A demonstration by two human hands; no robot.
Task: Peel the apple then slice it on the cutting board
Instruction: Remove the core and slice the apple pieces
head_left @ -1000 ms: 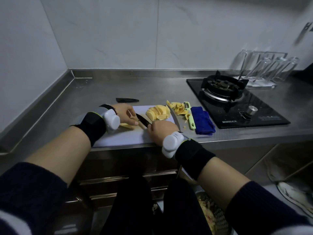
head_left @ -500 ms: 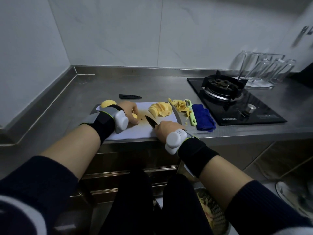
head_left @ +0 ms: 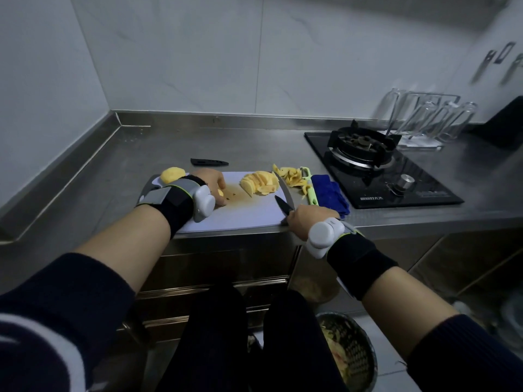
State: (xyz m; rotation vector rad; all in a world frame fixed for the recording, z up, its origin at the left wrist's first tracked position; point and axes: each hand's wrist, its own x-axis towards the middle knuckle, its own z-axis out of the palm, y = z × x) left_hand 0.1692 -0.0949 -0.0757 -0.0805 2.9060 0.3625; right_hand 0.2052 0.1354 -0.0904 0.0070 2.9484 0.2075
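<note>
A white cutting board (head_left: 243,215) lies at the counter's front edge. A pile of yellow apple slices (head_left: 259,184) sits on its far right part. A peeled apple chunk (head_left: 172,174) rests at its far left corner. My left hand (head_left: 212,184) curls over a small apple piece (head_left: 220,192) on the board. My right hand (head_left: 307,220) grips a black-bladed knife (head_left: 283,206) at the board's near right corner, its tip pointing toward the slices. A second, steel knife blade (head_left: 284,188) lies along the board's right edge.
Apple peels (head_left: 291,176) and a green peeler (head_left: 309,185) lie right of the board, beside a blue cloth (head_left: 329,195). A black knife sheath (head_left: 209,162) lies behind the board. A gas hob (head_left: 376,162) and glass rack (head_left: 424,120) stand right. A bin (head_left: 346,352) of peels stands on the floor.
My right hand has drawn the knife back from the apple piece to the board's near right corner. My left hand stays on the small piece. The peeled chunk at the far left came into sight.
</note>
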